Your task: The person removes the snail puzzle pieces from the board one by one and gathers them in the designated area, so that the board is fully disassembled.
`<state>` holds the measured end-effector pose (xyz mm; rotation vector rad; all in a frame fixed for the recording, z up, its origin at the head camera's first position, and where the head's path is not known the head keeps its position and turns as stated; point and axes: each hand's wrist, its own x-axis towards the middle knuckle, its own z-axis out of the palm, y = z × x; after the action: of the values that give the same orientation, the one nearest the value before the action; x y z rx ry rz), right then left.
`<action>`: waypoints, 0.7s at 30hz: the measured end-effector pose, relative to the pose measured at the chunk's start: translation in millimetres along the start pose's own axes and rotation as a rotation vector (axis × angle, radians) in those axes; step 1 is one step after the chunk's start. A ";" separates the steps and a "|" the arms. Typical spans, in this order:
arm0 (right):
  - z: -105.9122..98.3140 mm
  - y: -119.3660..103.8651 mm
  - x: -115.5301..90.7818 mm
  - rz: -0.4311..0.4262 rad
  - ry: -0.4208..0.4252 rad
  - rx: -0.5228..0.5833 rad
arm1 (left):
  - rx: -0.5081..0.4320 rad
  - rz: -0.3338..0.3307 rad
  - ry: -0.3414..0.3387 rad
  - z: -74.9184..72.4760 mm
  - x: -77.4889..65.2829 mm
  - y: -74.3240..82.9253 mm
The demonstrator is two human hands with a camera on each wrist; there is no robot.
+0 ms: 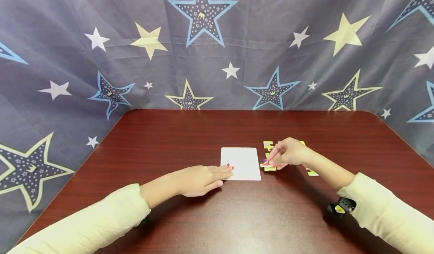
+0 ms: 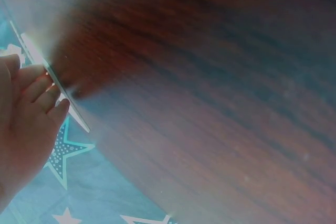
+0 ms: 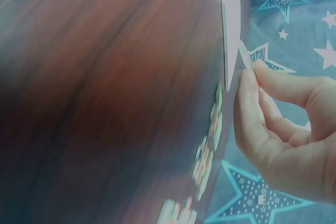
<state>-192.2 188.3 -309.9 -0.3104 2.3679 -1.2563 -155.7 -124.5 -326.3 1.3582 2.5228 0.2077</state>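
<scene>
A white square board [image 1: 241, 162] lies on the table in the head view. My left hand [image 1: 200, 180] reaches in from the left, its fairly straight fingers resting on the board's near left corner. Small bits of red and green show at those fingertips, mostly covered by them. Just right of the board, my right hand [image 1: 289, 153] pinches a red puzzle piece [image 1: 268, 164] between thumb and fingers. In the right wrist view this puzzle piece [image 3: 247, 57] appears thin and edge-on, raised above the table. Loose puzzle pieces [image 1: 268, 145] lie beneath and around the right hand, partly hidden by it.
More green-edged puzzle pieces [image 1: 312, 173] lie beside the right forearm. The brown wooden table [image 1: 169, 133] ends at a grey curtain with stars [image 1: 230, 71] behind it. A dark wrist strap [image 1: 346, 204] sits at the right cuff.
</scene>
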 end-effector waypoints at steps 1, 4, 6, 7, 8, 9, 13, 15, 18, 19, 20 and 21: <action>-2.2 1.7 -1.7 -0.003 -0.005 0.005 | 0.000 -0.003 -0.004 -0.1 -0.1 -0.1; -8.4 7.0 -6.5 -0.001 -0.014 0.006 | 0.003 0.000 -0.003 -0.4 -0.3 -0.2; -12.3 10.3 -9.5 0.014 -0.014 0.006 | 0.008 0.004 -0.003 -0.3 -0.4 -0.5; -14.1 12.2 -11.2 0.018 -0.014 0.001 | 0.009 0.005 -0.003 -0.1 -0.2 -0.6; -15.8 13.8 -12.9 0.028 -0.012 -0.008 | 0.009 0.006 -0.004 0.0 0.0 -0.6; -17.7 15.7 -14.5 0.037 -0.008 -0.018 | 0.009 0.007 -0.005 0.1 0.1 -0.5; -24.7 22.1 -21.1 0.048 0.019 -0.099 | 0.008 0.004 -0.006 0.3 0.3 -0.4; -27.5 25.5 -23.2 0.050 0.044 -0.155 | 0.007 0.000 -0.006 0.2 0.2 -0.2; -30.2 29.8 -25.6 0.038 0.097 -0.265 | 0.003 -0.002 -0.008 0.1 0.2 0.0; -30.5 31.0 -26.2 0.026 0.115 -0.305 | 0.006 0.000 -0.007 0.1 0.1 -0.1; -30.7 32.0 -26.8 0.013 0.134 -0.341 | 0.006 0.004 -0.006 0.0 0.1 -0.2; -30.7 32.5 -27.7 -0.003 0.152 -0.378 | 0.005 0.007 -0.003 -0.2 0.0 -0.2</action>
<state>-182.3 239.7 -314.1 -0.3441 2.7329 -0.8511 -156.0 -124.6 -326.2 1.3684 2.5187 0.2003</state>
